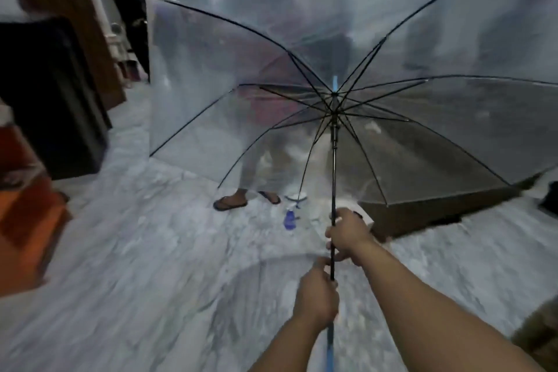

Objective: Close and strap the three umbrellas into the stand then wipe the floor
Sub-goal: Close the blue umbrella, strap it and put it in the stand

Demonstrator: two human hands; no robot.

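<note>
A clear plastic umbrella [407,48] with black ribs is fully open in front of me, its canopy filling the upper right. Its black shaft [333,166] runs down to a blue handle at the bottom edge. My right hand [347,235] is closed around the shaft higher up. Just below it, my left hand [317,296] grips the shaft above the blue handle. A small blue spray bottle [290,219] and a white cloth [296,198] lie on the marble floor [136,266] beyond my hands.
A person in sandals [230,202] stands behind the canopy. A dark cabinet [51,93] and an orange-brown piece of furniture [27,220] line the left side. A brown box or mat [422,217] lies at right. Other people stand far back at left.
</note>
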